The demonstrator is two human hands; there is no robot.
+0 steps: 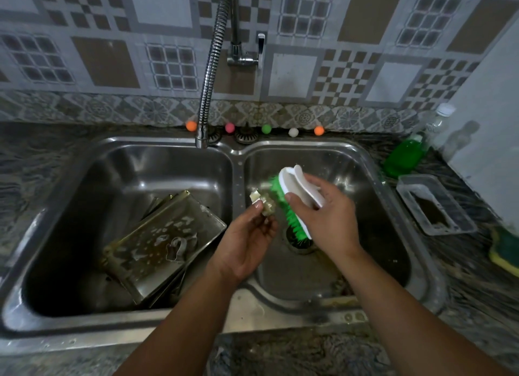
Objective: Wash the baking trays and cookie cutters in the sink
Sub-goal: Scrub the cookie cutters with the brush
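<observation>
Over the right basin of the steel double sink [238, 314], my left hand [247, 243] pinches a small metal cookie cutter [264, 203]. My right hand [328, 215] grips a white scrubbing brush [295, 187] whose green bristles touch the cutter. Several soapy baking trays [157, 243] lie stacked and tilted in the left basin. Another cookie cutter [177, 249] rests on the top tray.
A flexible faucet hose [209, 75] hangs over the left basin's back edge. Green dish soap [404, 156], a clear plastic holder [435, 204] and a green-yellow sponge [505, 249] stand on the counter at right. Coloured balls [266, 128] line the wall. The right basin's drain [300, 241] lies under the brush.
</observation>
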